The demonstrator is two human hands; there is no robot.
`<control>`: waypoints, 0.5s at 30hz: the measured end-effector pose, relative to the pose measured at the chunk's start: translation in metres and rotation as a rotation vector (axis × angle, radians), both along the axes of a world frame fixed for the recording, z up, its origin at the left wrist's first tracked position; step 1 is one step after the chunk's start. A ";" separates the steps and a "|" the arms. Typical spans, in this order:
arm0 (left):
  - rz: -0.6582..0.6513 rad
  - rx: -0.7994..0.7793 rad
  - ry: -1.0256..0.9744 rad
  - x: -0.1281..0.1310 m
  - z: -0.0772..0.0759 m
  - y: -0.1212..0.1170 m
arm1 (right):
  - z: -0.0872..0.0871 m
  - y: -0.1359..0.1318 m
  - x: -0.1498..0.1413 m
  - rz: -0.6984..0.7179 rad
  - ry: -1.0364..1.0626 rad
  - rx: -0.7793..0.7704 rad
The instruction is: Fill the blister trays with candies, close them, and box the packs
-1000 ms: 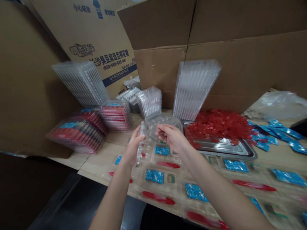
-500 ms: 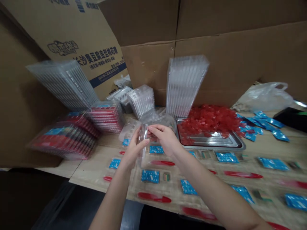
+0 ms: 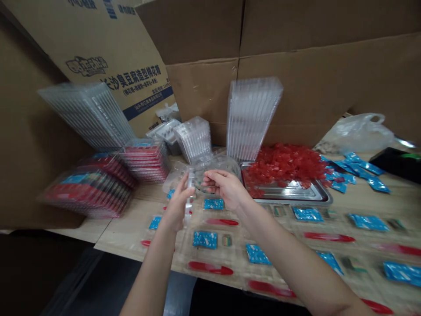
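Note:
My left hand is closed on a clear plastic tray held on edge above the table; motion blurs its shape. To its right, my right hand has thumb and forefinger pinched together, apart from the tray. Whatever lies in that pinch is too small to make out. Just behind the fingers stands a round clear tub with small contents that I cannot identify. Below the hands, filled clear trays lie in rows, each with a blue packet, a red knife-shaped piece and a small striped piece.
Stacks of clear trays rise at the back. Filled packs are piled at left. A metal tray carries a heap of red pieces. Loose blue packets and a plastic bag lie at right, before cardboard walls.
My hands have moved apart: the right one has let go of the clear tray's edge and sits slightly right of it. The left hand has shifted a little left with the tray.

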State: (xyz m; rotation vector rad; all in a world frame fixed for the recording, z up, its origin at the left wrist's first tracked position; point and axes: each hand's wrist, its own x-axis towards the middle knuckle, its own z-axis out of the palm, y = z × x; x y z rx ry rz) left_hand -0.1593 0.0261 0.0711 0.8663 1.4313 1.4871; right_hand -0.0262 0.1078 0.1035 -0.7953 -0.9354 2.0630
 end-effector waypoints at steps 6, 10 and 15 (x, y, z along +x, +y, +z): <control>-0.064 0.069 0.067 -0.007 -0.006 0.002 | 0.003 0.000 -0.005 0.047 -0.022 0.073; -0.078 0.052 0.086 -0.006 -0.009 0.004 | 0.003 -0.002 -0.010 0.060 0.011 0.069; -0.035 0.035 0.159 -0.006 -0.006 0.003 | -0.002 0.002 -0.010 0.065 0.013 0.046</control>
